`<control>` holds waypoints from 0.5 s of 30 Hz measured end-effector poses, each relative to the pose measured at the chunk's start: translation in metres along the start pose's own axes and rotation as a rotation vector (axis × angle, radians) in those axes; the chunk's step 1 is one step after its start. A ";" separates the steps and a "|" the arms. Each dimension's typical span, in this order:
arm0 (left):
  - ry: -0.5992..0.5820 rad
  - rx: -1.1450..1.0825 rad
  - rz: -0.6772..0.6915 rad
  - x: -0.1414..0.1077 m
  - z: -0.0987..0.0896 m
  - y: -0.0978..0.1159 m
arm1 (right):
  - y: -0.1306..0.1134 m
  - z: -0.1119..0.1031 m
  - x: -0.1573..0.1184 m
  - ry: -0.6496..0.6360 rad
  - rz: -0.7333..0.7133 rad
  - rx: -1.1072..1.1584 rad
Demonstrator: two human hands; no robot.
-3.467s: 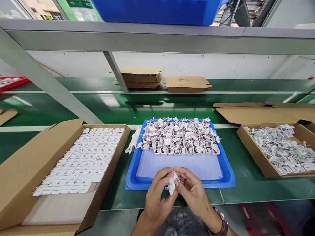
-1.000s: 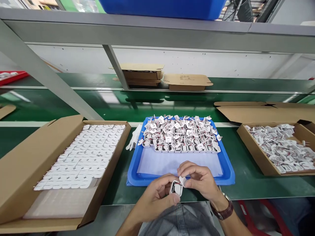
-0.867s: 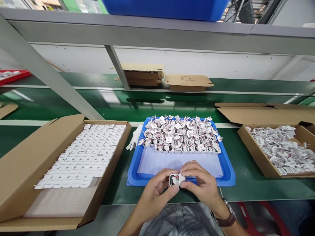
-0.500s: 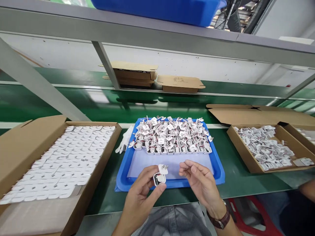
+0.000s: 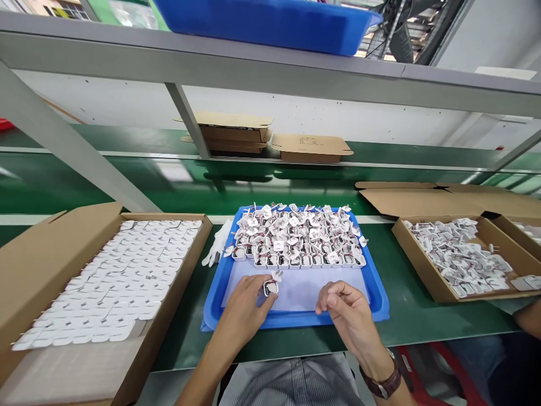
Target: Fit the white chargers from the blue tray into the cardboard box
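Note:
My left hand point(image 5: 245, 307) is closed around a small white charger housing point(image 5: 270, 288). Its square mouth faces up and shows parts inside, and a white plug cover with metal pins point(image 5: 276, 275) hangs at its top edge. This hand is over the front left of a blue tray point(image 5: 211, 301). My right hand point(image 5: 346, 304) is at the tray's front right, fingers curled and thumb against the forefinger, with nothing visible between them. Beyond both hands, rows of open white charger housings point(image 5: 306, 260) with wired plug covers fill the back of the tray.
Left stands a carton point(image 5: 186, 270) of closely packed white pieces. A carton point(image 5: 418, 276) at right holds loose plug covers with wires. A white glove point(image 5: 217, 245) lies beside the tray. A shelf beam point(image 5: 270, 65) crosses above. Another person's arm point(image 5: 528, 320) shows at the right edge.
My left hand has moved forward over the tray with the charger housing. My right hand has shifted slightly to the right, its fingers more curled. The view has tilted a little.

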State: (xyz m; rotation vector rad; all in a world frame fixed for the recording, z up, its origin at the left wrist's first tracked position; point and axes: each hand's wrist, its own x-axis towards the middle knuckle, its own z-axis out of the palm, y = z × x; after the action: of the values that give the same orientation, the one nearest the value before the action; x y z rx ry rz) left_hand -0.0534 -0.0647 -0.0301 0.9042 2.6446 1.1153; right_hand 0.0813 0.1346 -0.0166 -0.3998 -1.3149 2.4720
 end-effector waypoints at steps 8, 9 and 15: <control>0.134 -0.116 -0.167 -0.017 -0.036 -0.003 | 0.001 -0.008 -0.005 0.017 0.043 -0.083; 0.216 -0.232 -0.193 -0.024 -0.041 -0.002 | 0.001 -0.007 -0.005 0.011 0.045 -0.091; 0.444 -1.154 -0.189 -0.065 -0.027 0.020 | 0.008 0.047 -0.017 -0.235 -0.209 -0.476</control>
State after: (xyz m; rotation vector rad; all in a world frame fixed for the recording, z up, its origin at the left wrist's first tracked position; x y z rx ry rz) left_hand -0.0001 -0.1076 -0.0040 0.1591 1.6626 2.5030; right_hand 0.0775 0.0886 0.0038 -0.0666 -1.9392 2.0678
